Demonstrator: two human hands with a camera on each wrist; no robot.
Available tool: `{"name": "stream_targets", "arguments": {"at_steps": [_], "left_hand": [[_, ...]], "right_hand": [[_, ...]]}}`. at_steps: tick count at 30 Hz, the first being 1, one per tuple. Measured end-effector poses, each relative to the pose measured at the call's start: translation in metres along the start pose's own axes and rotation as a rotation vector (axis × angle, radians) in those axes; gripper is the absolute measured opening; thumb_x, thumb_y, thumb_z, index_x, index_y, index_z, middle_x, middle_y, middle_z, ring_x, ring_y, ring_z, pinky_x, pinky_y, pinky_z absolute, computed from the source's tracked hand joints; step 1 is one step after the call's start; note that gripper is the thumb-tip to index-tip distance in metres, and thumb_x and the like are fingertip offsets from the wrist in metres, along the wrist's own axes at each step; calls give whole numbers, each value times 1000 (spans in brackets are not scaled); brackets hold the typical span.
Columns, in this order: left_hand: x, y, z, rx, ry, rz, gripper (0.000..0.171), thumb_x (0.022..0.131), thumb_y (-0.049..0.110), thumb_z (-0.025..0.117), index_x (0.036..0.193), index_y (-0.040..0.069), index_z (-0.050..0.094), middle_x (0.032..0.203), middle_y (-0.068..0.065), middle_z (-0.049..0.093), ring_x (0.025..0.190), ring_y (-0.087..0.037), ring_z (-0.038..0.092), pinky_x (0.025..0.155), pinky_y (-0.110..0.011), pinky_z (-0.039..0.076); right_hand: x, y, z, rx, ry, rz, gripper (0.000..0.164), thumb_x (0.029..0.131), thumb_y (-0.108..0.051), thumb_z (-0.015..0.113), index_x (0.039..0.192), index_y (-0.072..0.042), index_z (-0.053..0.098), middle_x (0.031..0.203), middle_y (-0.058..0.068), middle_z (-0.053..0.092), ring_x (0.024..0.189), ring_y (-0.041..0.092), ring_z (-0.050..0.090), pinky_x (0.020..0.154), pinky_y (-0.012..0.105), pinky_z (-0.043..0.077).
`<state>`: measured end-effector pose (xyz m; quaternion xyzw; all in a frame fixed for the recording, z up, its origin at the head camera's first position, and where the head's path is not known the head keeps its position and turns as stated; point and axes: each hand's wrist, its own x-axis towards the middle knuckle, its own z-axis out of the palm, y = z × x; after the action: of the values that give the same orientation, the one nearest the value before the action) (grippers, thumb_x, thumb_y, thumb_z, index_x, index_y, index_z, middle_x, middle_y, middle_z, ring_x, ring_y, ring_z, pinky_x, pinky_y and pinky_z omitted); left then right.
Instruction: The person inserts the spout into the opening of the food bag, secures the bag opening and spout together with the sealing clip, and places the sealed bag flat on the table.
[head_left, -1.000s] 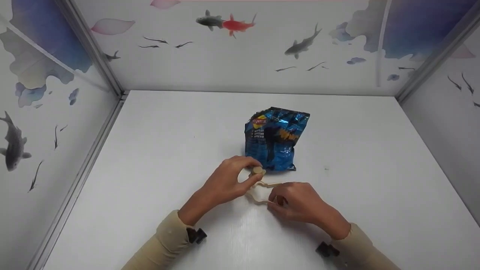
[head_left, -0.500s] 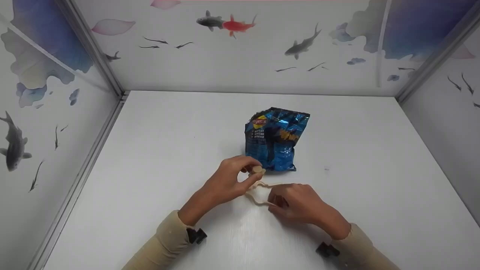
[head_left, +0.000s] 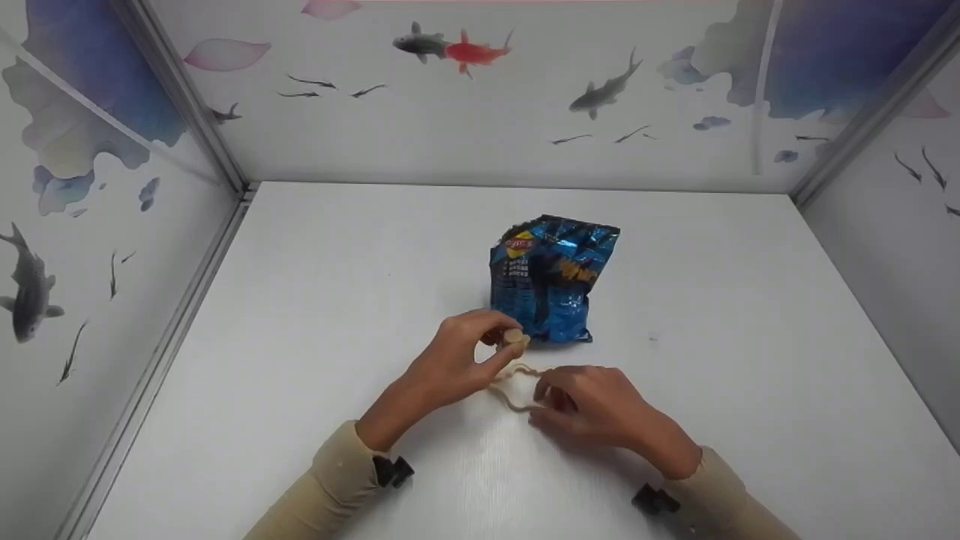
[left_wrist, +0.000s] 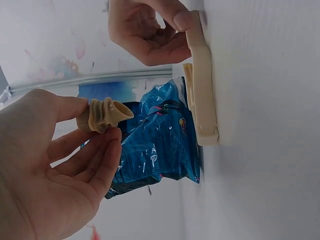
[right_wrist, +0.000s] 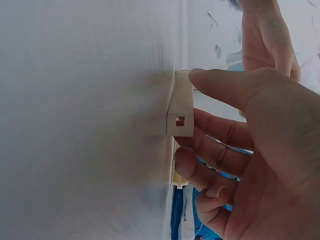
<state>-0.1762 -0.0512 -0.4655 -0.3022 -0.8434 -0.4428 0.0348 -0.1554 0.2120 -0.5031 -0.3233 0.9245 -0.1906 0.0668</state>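
My left hand (head_left: 459,357) pinches a small beige screw-threaded spout cap (left_wrist: 102,115) between thumb and fingers, above the table. Its hollow, slanted end faces the bag in the left wrist view. My right hand (head_left: 592,405) holds one end of a beige plastic bag clip (left_wrist: 204,90), thumb on one side and fingers on the other. The bag clip rests low at the tabletop, its two wavy arms spread apart with a gap between them. A small square hole (right_wrist: 180,121) shows in its end in the right wrist view. The far end of the clip lies beneath my left hand.
Just behind my hands a blue snack bag (head_left: 551,277) lies on the white table (head_left: 337,285). Printed panels with fish (head_left: 472,51) enclose the table at the back and sides, joined by metal corner rails (head_left: 187,97).
My right thumb and fingers shift slightly left along the bag clip, covering a bit more of its arms. The left hand with the spout cap rises very slightly. The snack bag stays put.
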Motion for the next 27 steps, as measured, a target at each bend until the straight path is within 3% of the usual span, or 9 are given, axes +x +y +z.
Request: {"name": "stream_targets", "arguments": {"at_steps": [10, 15, 19, 24, 27], "left_hand": [[1, 2, -1, -2, 38, 7, 26, 106, 29, 73, 125, 12, 73, 108, 2, 74, 98, -10, 67, 90, -24, 62], [3, 1, -2, -35, 87, -3, 37, 106, 28, 73, 133, 4, 68, 111, -2, 77, 97, -12, 70, 90, -36, 66], [5, 1, -4, -59, 126, -15, 34, 106, 27, 73, 132, 5, 66, 110, -2, 77, 96, -11, 70, 89, -41, 66], [7, -1, -5, -60, 171, -25, 30, 106, 28, 73, 129, 9, 67, 110, -1, 77, 101, -10, 72, 92, -39, 66], [8, -2, -6, -36, 198, -21, 31, 106, 27, 73, 130, 9, 67, 113, -1, 77, 105, -10, 73, 94, -32, 65]], "right_hand": [[0, -4, -8, -33, 157, -4, 18, 98, -38, 81, 110, -24, 81, 82, -13, 72, 72, 0, 58, 62, 20, 50], [4, -7, -16, -12, 262, -12, 16, 99, -34, 81, 111, -24, 81, 87, -12, 75, 74, 5, 63, 63, 19, 52], [8, -8, -23, -3, 381, -37, 12, 99, -29, 82, 110, -23, 80, 92, -10, 76, 78, 9, 66, 65, 25, 58], [13, -7, -31, 19, 503, -92, 12, 99, -23, 81, 111, -20, 79, 98, -7, 78, 85, 8, 68, 71, 29, 62], [18, -7, -37, 24, 541, -112, 14, 99, -20, 82, 112, -18, 79, 101, -4, 78, 90, 10, 71, 76, 29, 64]]}}
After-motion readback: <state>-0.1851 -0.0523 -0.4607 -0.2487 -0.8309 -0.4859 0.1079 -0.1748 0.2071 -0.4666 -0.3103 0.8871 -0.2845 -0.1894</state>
